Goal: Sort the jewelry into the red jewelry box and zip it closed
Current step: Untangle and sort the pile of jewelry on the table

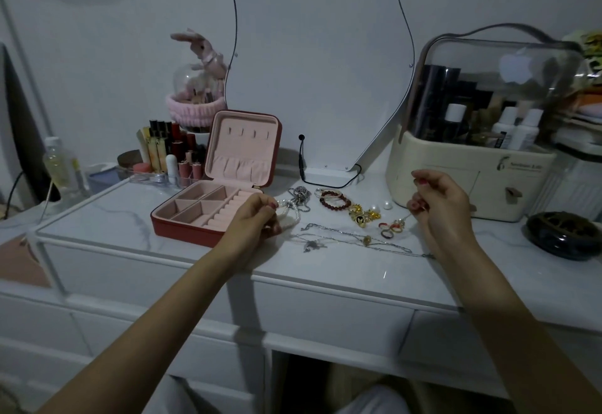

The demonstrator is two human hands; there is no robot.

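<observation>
Sorting barely started: left hand [257,215] grips pearl bracelet [288,216], right hand [436,205] pinches thin chain [405,217]. Next: into open red jewelry box [208,211].

A bedroom dressing corner at home: a white marble-topped bench [107,218] with drawers, a wavy mirror [319,65] against the wall, lipsticks [169,150], a cosmetics case [482,127] and a plush rabbit [203,52].
</observation>
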